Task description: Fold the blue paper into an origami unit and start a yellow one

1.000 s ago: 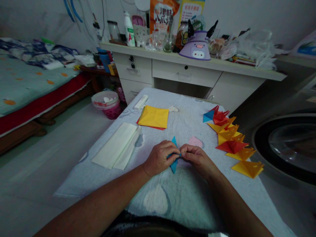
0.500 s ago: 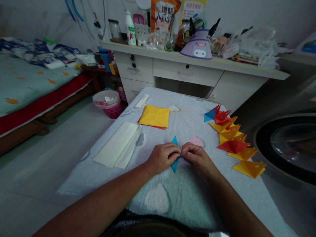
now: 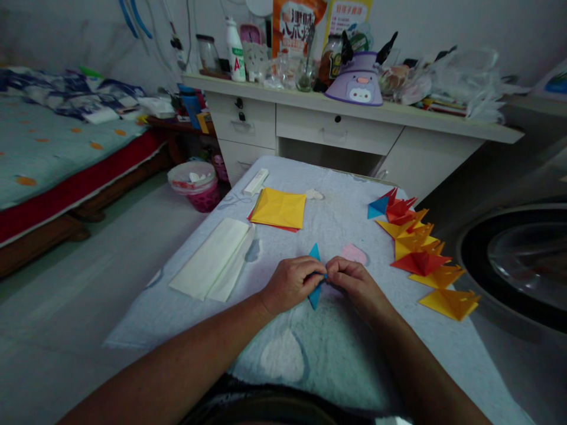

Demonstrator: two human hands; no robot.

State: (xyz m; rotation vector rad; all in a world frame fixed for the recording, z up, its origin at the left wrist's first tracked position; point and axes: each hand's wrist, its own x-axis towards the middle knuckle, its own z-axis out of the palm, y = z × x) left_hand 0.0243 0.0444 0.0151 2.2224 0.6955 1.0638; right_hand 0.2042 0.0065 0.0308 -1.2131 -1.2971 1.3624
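Observation:
A blue folded paper (image 3: 315,297) is between my hands, low over the cloth-covered table (image 3: 283,360). Its pointed ends stick out above and below my left hand (image 3: 293,282), whose thumb and fingers pinch its middle. On the other side, my right hand (image 3: 353,280) pinches the small right-hand tip with thumb and forefinger. The fingertips of both hands nearly meet and cover the paper's centre. Further up the table lies a stack of square papers (image 3: 279,208), yellow on top with red showing beneath.
Folded paper cranes (image 3: 420,262) in yellow, red and blue form a row along the table's right side. A pale folded sheet (image 3: 212,260) and a small white box (image 3: 256,182) lie on the left. A washing machine (image 3: 522,260) stands close on the right.
The whole view has shifted very slightly. Both hands keep their pinch on the blue paper, with hardly any visible movement.

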